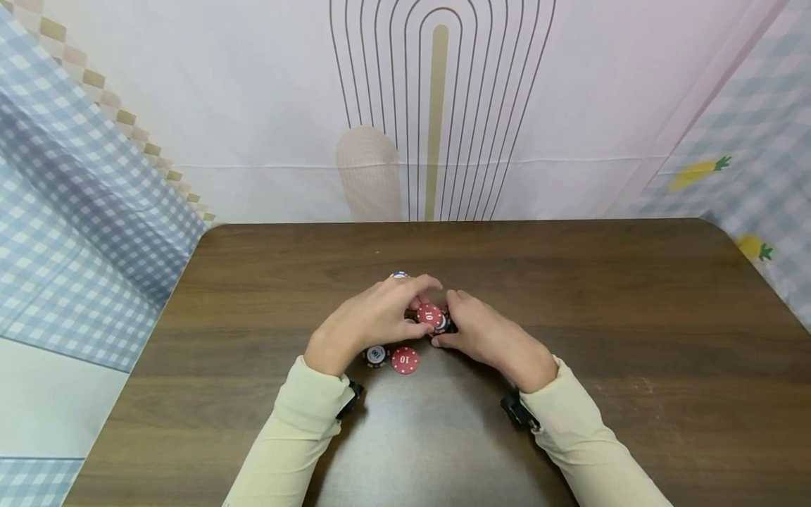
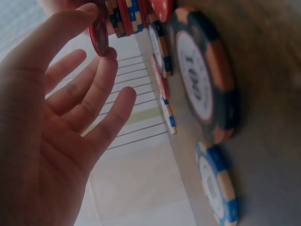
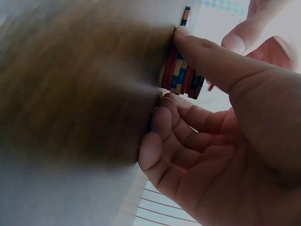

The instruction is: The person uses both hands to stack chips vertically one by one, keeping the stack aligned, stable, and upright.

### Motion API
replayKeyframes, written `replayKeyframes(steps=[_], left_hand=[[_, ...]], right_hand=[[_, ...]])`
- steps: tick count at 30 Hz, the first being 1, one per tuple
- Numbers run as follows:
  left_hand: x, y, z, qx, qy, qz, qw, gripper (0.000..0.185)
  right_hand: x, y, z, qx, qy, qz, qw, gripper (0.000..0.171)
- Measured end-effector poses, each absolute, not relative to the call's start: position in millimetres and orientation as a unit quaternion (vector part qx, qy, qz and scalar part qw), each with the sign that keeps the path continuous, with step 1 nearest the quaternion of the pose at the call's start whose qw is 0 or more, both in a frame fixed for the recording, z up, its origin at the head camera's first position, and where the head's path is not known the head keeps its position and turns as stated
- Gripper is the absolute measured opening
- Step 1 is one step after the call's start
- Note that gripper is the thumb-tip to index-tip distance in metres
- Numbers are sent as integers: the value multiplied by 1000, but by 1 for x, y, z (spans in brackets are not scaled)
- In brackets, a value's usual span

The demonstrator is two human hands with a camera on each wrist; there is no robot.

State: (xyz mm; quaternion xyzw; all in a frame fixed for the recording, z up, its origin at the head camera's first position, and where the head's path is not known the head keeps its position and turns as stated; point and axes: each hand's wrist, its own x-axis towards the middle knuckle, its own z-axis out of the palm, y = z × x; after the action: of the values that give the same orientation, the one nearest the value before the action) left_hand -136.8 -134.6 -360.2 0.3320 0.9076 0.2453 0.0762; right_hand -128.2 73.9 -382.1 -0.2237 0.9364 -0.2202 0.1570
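Pinching red chip [image 1: 429,314], left hand [image 1: 370,320] half-curled

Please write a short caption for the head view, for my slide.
Left hand pinches a red 10 chip over a chip stack steadied by the right hand.

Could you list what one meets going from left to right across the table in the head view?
Left hand → black 100 chip → loose red chip → red 10 chip pinched by the left hand above the stack → right hand.
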Motion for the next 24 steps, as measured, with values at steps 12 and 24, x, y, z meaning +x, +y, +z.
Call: replayKeyframes(steps=[12, 24], left_hand=[[-139, -131, -367, 360, 896, 250, 73, 48], [-139, -130, -367, 359, 894, 253, 85, 51]], right_hand=[[-129, 74, -383, -229, 934, -223, 163, 56], [-128, 75, -382, -233, 931, -228, 162, 58]])
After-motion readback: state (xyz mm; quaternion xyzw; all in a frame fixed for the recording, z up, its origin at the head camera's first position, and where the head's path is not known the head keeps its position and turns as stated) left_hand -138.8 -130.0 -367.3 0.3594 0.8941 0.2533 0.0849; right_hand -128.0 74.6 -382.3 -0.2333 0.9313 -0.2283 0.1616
